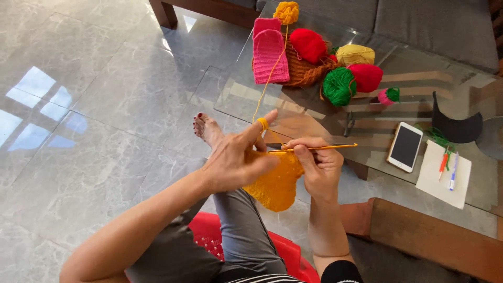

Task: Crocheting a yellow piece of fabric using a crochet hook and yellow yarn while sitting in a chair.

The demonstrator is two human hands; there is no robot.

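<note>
My left hand (236, 160) pinches the top edge of an orange crocheted piece (276, 183), with orange yarn wound around its raised forefinger. That yarn strand (271, 73) runs up to an orange yarn ball (286, 11) on the glass table. My right hand (317, 165) grips an orange crochet hook (325, 148), whose tip sits at the piece's upper edge between the two hands. The piece hangs over my lap.
A glass table (314, 110) carries a pink knitted piece (269, 51), red (308, 44), yellow (355, 54) and green (339, 86) yarn balls in and beside a woven basket (304, 71), a phone (405, 147), paper with pens (444, 173) and a black visor (457, 126). I sit on a red stool (283, 251); a grey sofa (435, 23) stands behind.
</note>
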